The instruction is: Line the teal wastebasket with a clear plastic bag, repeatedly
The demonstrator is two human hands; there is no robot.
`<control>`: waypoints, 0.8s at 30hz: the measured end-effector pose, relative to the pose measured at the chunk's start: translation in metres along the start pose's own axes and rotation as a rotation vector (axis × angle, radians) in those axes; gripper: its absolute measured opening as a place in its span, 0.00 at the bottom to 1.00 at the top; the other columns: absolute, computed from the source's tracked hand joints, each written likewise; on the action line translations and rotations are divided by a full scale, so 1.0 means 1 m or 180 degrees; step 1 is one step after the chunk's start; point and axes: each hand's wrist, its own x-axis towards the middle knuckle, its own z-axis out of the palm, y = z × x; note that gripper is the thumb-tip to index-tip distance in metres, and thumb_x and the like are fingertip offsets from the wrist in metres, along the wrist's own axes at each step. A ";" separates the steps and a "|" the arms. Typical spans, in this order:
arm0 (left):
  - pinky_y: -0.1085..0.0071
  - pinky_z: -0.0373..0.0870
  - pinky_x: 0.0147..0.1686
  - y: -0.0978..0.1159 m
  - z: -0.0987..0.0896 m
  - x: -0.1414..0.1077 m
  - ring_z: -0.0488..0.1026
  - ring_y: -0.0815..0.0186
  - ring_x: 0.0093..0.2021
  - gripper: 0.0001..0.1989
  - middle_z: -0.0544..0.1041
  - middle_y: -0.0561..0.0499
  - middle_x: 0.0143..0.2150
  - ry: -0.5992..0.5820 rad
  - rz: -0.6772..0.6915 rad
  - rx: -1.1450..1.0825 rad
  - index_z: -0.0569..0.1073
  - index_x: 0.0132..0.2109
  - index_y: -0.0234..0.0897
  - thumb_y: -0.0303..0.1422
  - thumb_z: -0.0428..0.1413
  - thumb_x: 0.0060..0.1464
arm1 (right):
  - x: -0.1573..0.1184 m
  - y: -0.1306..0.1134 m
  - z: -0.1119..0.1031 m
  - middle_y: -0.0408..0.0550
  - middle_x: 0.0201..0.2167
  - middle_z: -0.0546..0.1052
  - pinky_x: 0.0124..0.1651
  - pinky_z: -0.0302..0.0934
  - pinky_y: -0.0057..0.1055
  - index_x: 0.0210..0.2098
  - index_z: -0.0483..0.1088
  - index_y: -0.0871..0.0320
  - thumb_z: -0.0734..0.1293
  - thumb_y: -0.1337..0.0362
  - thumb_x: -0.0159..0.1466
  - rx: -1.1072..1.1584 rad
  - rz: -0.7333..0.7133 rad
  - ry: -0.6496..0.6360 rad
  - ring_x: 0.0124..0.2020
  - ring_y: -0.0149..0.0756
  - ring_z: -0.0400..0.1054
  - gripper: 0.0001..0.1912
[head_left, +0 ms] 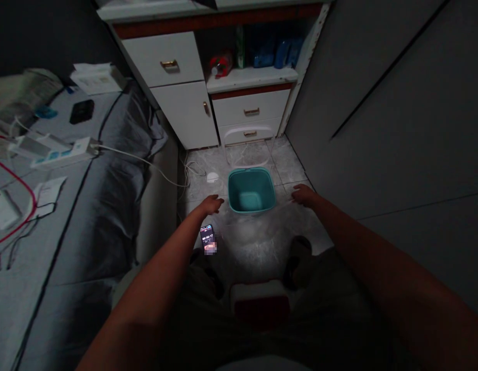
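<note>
A teal plastic bucket [251, 206] stands upright on the tiled floor, its open top towards me and nothing visible inside. My left hand [213, 204] is just left of the bucket, apart from its rim, with the fingers stretched towards it. To the right of the bucket is my right hand [303, 196], fingers pointing inwards and slightly bent, also apart from the rim. I see no object held in either hand. A pale, hazy patch [258, 232] lies between the hands in front of the bucket; I cannot tell whether it is clear plastic or floor glare.
A lit phone [208, 238] with a timer is below my left forearm. A white-framed stool [248, 131] stands behind the bucket, before a white cabinet [184, 116]. On the left, a bed [87, 221] carries a power strip [64, 154]; its cable [142, 158] runs to the floor.
</note>
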 end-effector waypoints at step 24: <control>0.61 0.72 0.56 0.034 -0.058 -0.050 0.80 0.51 0.56 0.31 0.81 0.37 0.60 0.0373 0.0461 0.0596 0.71 0.69 0.37 0.49 0.52 0.67 | 0.056 -0.168 -0.067 0.49 0.38 0.80 0.29 0.58 0.25 0.69 0.62 0.53 0.68 0.73 0.67 0.0897 -0.0991 0.0374 0.24 0.28 0.62 0.32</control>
